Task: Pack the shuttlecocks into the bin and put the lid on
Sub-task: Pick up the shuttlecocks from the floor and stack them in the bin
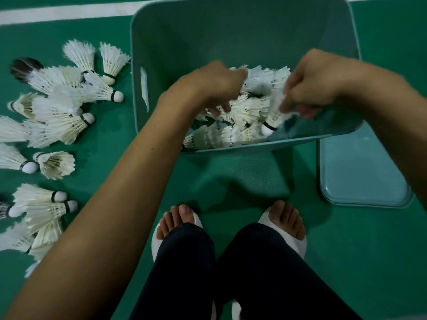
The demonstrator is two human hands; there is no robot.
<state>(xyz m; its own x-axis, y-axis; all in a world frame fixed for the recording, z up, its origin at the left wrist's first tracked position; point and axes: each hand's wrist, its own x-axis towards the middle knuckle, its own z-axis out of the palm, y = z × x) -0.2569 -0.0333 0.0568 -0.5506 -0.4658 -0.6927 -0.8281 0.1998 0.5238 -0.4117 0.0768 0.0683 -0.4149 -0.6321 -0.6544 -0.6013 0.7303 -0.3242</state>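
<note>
A teal plastic bin (231, 31) stands on the green floor ahead of me, with several white feather shuttlecocks (242, 112) heaped at its near end. Inside the bin, my right hand (314, 82) pinches a shuttlecock (273, 116) by its feathers, cork end down. My left hand (215, 86) reaches into the bin over the heap, fingers curled downward; motion blur hides whether it holds anything. Several more loose shuttlecocks (55, 116) lie scattered on the floor left of the bin. The teal lid (360, 176) lies flat on the floor at the bin's near right corner.
My two feet in white slippers (175, 227) stand just in front of the bin, with dark trouser legs below. A white court line (64, 13) runs across the floor at the far left. The bin has a handle slot (144, 88) in its left wall.
</note>
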